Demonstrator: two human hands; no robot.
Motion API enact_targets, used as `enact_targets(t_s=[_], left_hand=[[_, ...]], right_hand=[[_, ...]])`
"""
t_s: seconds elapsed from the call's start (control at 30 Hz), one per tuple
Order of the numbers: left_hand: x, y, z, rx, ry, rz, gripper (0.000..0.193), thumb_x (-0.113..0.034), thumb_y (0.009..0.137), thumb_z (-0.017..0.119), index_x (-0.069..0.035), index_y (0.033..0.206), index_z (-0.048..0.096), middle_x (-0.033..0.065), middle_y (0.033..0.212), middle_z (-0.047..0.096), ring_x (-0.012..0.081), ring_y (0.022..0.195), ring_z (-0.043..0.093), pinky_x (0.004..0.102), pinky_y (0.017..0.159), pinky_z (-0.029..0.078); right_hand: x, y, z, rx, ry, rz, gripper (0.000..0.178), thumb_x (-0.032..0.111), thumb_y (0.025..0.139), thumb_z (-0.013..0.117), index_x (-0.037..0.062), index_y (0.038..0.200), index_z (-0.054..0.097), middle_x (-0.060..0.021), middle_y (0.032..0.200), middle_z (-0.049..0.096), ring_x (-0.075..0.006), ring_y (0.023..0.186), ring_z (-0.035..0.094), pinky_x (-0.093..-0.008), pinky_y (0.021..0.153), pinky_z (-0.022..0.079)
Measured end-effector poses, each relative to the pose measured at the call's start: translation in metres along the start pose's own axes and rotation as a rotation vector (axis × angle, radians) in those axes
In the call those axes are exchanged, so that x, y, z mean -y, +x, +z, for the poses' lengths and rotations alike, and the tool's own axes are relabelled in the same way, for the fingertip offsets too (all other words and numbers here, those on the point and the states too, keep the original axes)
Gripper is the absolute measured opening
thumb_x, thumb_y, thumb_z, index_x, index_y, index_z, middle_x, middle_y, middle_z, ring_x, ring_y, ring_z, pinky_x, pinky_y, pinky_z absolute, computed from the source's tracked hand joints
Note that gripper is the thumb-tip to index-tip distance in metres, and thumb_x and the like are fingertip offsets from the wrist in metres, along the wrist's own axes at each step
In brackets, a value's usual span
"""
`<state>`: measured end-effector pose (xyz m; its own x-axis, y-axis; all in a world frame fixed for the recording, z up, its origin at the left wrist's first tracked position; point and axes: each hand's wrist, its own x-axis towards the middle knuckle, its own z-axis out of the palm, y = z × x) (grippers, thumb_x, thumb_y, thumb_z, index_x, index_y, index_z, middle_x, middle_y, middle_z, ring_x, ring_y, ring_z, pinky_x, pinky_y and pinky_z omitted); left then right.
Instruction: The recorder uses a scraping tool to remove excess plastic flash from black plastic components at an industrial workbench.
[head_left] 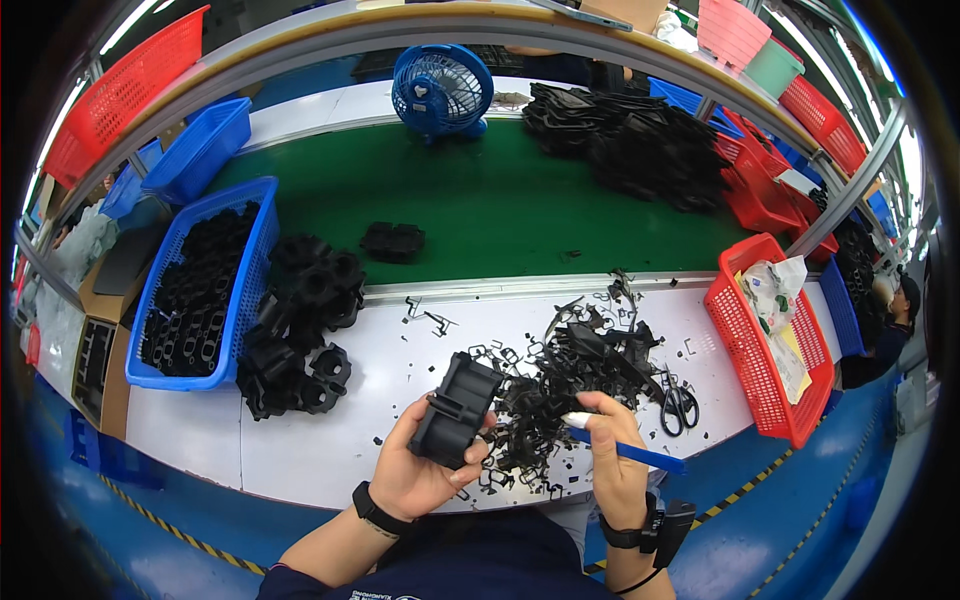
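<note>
My left hand grips a black moulded part with hollow, box-like sections, tilted above the near edge of the white table. In my right hand is a slim blue-handled tool; its working end is hidden by my fingers, so I cannot tell its kind. A white covering shows on a fingertip of that hand. The tool and the moulded part are apart. Between and beyond my hands spreads a heap of black trimmings. Black-handled scissors lie to the right of the heap.
More black moulded parts pile up at left beside a full blue basket. One part lies on the green belt. A blue fan and flat black pieces stand behind. At right sits a red basket.
</note>
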<state>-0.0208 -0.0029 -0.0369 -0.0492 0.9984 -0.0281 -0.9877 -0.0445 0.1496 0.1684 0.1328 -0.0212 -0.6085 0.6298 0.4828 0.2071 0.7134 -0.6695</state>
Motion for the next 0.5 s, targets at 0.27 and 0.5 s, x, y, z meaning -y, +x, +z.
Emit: enact_targets(t_s=[0.27,0.5], left_hand=[[0.000,-0.002,-0.004,-0.067,-0.329,-0.036,0.048,-0.032,0.093,0.037,0.000,0.129,0.039,0.0172,0.110,0.049,0.0216,0.079,0.046,0.0302,0.059,0.040],[0.004,-0.001,0.005,-0.059,-0.193,-0.029,0.055,-0.041,0.091,0.041,-0.001,0.130,0.042,0.0180,0.116,0.052,0.0286,0.091,0.053,0.0378,0.068,0.050]], right_hand=[[0.020,-0.002,0.001,-0.108,0.566,0.594,0.031,0.022,0.097,0.047,-0.0045,0.089,0.061,-0.0012,0.065,0.050,-0.0078,0.059,0.047,-0.0222,0.055,0.040],[0.022,-0.001,-0.007,-0.072,0.632,0.445,0.046,0.031,0.100,0.033,-0.0044,0.102,0.062,-0.0095,0.087,0.060,-0.0102,0.067,0.052,-0.0225,0.058,0.043]])
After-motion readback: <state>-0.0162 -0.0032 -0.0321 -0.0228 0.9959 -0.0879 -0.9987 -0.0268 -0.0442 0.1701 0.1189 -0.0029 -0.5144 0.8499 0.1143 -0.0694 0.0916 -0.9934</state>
